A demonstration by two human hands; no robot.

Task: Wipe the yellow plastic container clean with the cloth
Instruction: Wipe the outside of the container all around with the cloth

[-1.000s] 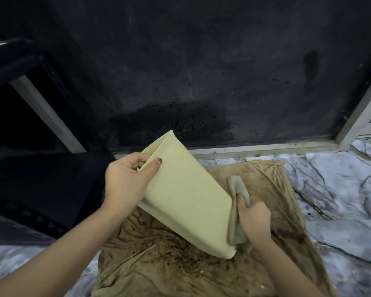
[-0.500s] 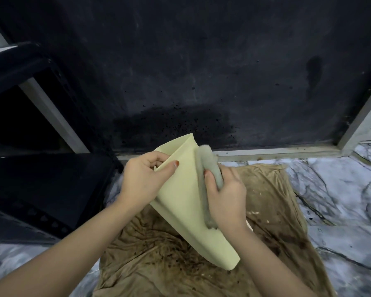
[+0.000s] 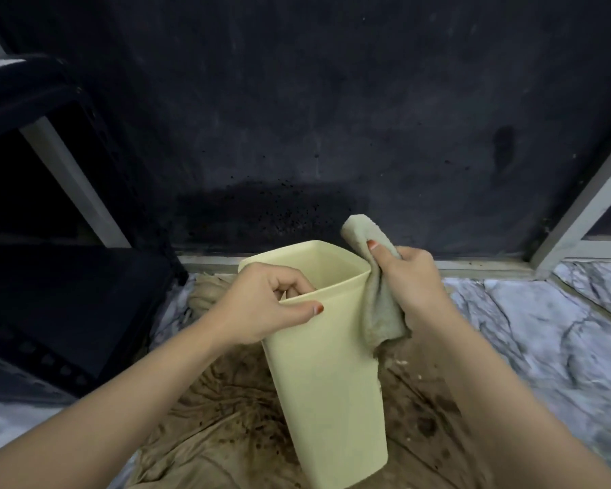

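**Inspector:** Right hand (image 3: 411, 280)?

**Assistant:** Clenched on the cloth (image 3: 378, 294), which drapes down the outer right wall of the yellow container (image 3: 327, 382), touching it just below the rim. One end sticks up above the thumb.

**Inspector:** Left hand (image 3: 265, 305)?

**Assistant:** Pinched on the near-left rim, thumb outside, fingers curled inside.

**Inspector:** Container's lie?

**Assistant:** Held over a stained brown sheet (image 3: 226, 418), long axis near upright, mouth open upward, directly left of the cloth hand.

**Inspector:** Judgement?

**Assistant:** Right hand is nearer the mouth; a short move left and down would likely reach the inside.
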